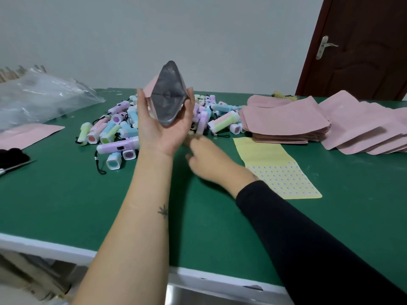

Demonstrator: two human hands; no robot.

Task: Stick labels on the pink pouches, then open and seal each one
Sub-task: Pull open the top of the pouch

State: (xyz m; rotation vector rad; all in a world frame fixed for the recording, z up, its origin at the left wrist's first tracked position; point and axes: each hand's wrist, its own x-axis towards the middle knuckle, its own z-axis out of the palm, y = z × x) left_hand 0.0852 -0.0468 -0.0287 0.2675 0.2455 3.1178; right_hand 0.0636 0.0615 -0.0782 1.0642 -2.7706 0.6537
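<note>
My left hand [163, 135] holds up one pink pouch [168, 95] above the green table [88, 205], thumb and fingers squeezing its sides. The pouch mouth gapes toward me and shows its silver lining. My right hand [211, 161] is low over the table just below it, motion-blurred, with its fingertips at the edge of a pile of small pastel flashlights [114, 128]. Whether it holds one is unclear. A yellow label sheet [277, 168] lies to the right of that hand.
Two stacks of flat pink pouches [284, 119] [363, 128] lie at the right. Another pink pouch [28, 135], a clear plastic bag [39, 95] and scissors [13, 168] are at the left. A brown door [363, 51] stands behind.
</note>
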